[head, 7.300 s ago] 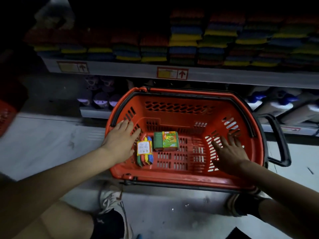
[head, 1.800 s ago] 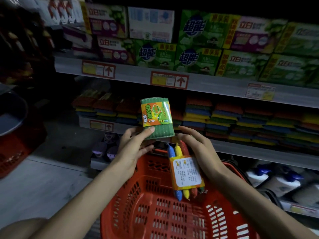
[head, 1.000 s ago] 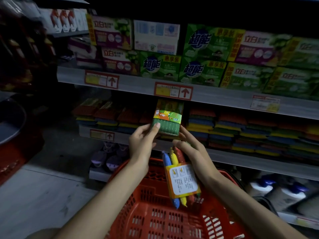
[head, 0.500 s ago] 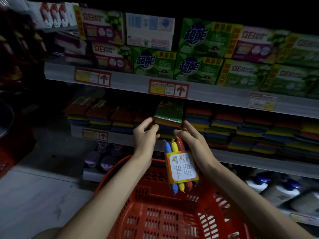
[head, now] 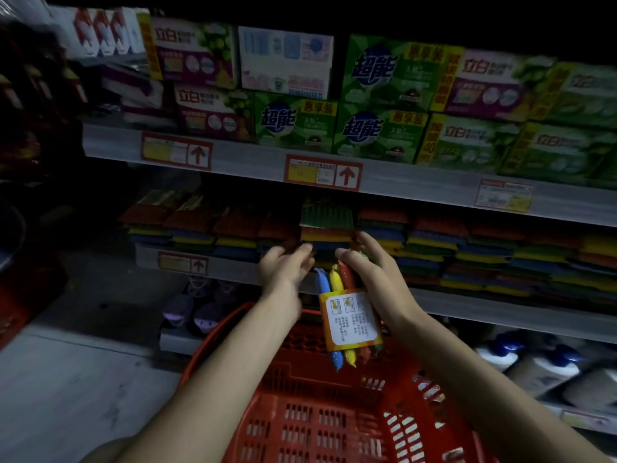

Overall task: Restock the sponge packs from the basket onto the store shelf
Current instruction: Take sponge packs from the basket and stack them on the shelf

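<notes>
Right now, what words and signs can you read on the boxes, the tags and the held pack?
"超能": on the green cardboard boxes.
"惠享装": on the yellow banner of those boxes.
"立白": on the purple-and-green cardboard boxes.
Up arrow: on the red-framed price tags; their small print is blurred.
White label on the multicoloured sponge pack in the right hand: too small to read.

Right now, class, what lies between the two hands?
Head view: the top end of the sponge pack, held by the right hand, beside the empty left hand.
</notes>
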